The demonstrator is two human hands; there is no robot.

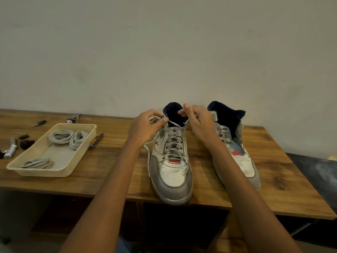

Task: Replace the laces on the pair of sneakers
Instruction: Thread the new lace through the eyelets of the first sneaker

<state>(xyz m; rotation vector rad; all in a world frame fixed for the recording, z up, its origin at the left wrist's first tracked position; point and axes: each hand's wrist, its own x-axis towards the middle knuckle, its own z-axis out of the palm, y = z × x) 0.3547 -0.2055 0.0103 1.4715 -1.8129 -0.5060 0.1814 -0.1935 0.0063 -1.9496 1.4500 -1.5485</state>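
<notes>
Two white and grey high-top sneakers stand on the wooden table (109, 172), toes toward me. The left sneaker (172, 172) is laced with a grey-white lace (174, 145). My left hand (145, 126) pinches one end of that lace at the top left eyelets, and the loose tail (148, 157) hangs down the shoe's left side. At the collar, my right hand (197, 121) pinches the other end of the lace near the top right eyelet. The right sneaker (237, 152) has no lace and its tongue is open.
A cream plastic tray (54, 172) at the left holds three coiled laces (61, 136). Around it lie a marker (10, 150), small dark items (26, 143), a small tool (39, 123) and a keyring (72, 119). A wall rises right behind the table.
</notes>
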